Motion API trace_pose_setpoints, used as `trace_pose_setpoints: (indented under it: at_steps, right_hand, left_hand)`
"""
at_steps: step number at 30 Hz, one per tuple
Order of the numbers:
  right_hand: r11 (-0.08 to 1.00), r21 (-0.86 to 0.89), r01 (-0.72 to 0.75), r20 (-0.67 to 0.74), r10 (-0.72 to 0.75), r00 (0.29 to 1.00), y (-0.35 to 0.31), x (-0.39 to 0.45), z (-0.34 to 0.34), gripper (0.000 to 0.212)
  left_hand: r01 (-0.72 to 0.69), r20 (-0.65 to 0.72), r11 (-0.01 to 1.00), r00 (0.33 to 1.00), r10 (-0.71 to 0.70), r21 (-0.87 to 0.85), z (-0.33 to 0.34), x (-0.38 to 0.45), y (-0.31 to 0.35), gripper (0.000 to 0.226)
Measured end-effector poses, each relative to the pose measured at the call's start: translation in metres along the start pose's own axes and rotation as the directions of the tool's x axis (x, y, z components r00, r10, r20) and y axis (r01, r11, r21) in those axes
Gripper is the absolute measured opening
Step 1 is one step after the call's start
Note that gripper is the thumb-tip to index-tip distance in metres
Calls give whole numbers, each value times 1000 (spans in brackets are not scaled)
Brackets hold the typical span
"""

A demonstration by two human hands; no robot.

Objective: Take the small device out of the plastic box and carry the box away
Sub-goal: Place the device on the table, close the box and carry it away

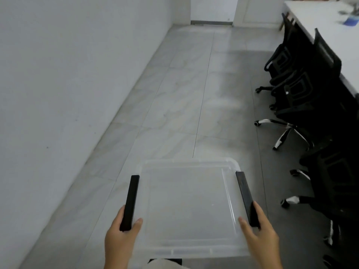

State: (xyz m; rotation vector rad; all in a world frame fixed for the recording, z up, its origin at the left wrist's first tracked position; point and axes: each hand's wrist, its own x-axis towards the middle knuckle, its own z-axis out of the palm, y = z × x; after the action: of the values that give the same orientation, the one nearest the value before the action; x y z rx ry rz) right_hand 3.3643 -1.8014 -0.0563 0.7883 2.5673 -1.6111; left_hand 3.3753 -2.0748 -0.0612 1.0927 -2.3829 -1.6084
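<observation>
Two hands carry the plastic box (186,206) at waist level over the floor (180,94); I judge the carry-away step to be in hand. No small device is visible through the lid, so I take the removal as done.

Grip state: my left hand (120,235) is closed around the left black handle (129,202), thumb resting on the lid. My right hand (260,235) is closed around the right black handle (246,199) in the same way.

Materials: the box is translucent, thin-walled plastic with rounded corners and a flat, ribbed lid. The handles are matte, rigid bars. The floor is smooth, pale, marbled tile.

Next move: I must hold the box level and walk forward between the wall (58,74) and the black wheeled chairs (303,98) at the white counter (330,35).
</observation>
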Motion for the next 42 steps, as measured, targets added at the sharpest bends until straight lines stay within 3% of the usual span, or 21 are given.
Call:
trace_pose_setpoints:
  at_steps: [6,13,17,20,31,36,42]
  right_hand:
    - [1000,-20,9,-59,-11,998,-68,155,76,58]
    - [999,39,-28,-138,33,990,-180,321,134,57]
    - [994,44,-98,-213,105,971,-218,420,155,57]
    - [989,55,-139,-215,148,965,-244,508,172,57]
    - [998,21,-54,-155,56,986,-392,846,217,57]
    - [994,36,-107,-116,110,987,-436,979,257,57]
    - [994,64,-87,-142,95,985,-521,1148,290,57]
  left_hand:
    - [58,-29,998,998,-59,-36,69,154,72,57]
    - [-91,111,996,990,90,8,144,343,217,52]
    - [-92,164,996,982,93,-10,210,432,278,56]
    - [-86,172,996,981,87,-12,267,499,319,57]
    - [-49,87,999,995,51,-15,441,727,514,55]
    - [-21,72,1000,997,20,19,513,830,575,54]
    - [-120,141,993,983,121,-13,604,976,695,47]
